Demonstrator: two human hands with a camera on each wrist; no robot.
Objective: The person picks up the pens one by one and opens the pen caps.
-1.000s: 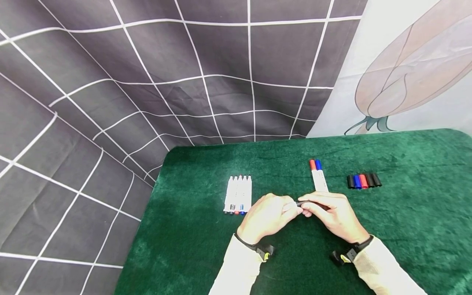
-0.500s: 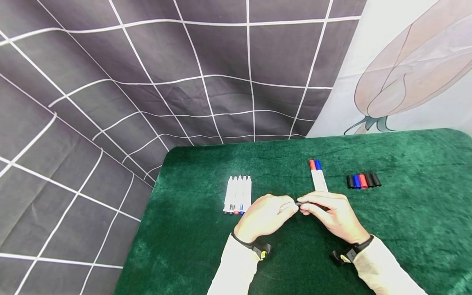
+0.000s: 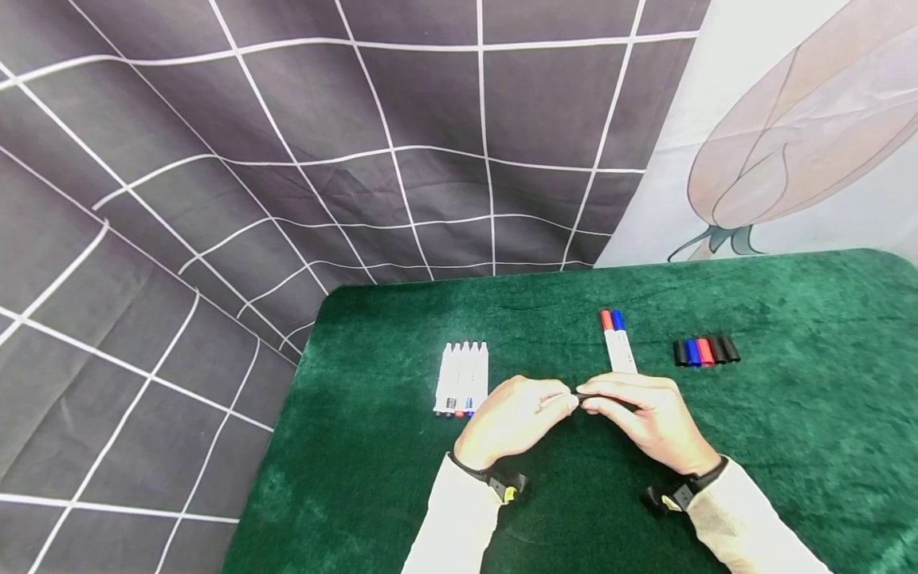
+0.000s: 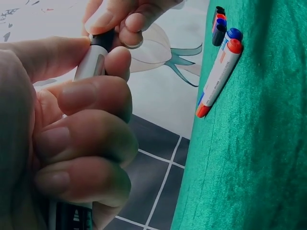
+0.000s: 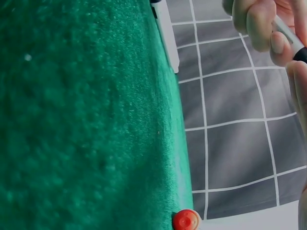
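Note:
Low in the centre of the head view, my left hand and my right hand meet fingertip to fingertip over the table. Curled fingers of the left hand grip a white marker, seen closely in the left wrist view. Its black cap is on the end of the barrel, pinched by the right thumb and fingers. The right wrist view also catches the black cap against the white barrel. From the head camera, the hands cover most of this marker.
Left of my hands lies a row of several uncapped white markers. Two capped markers, red and blue, lie just beyond my right hand. Farther right are several loose caps in a row. A green cloth covers the table.
My left hand has shifted slightly left, and less of the marker shows between the hands. The right hand keeps nearly the same place. The laid-out markers and caps have not moved.

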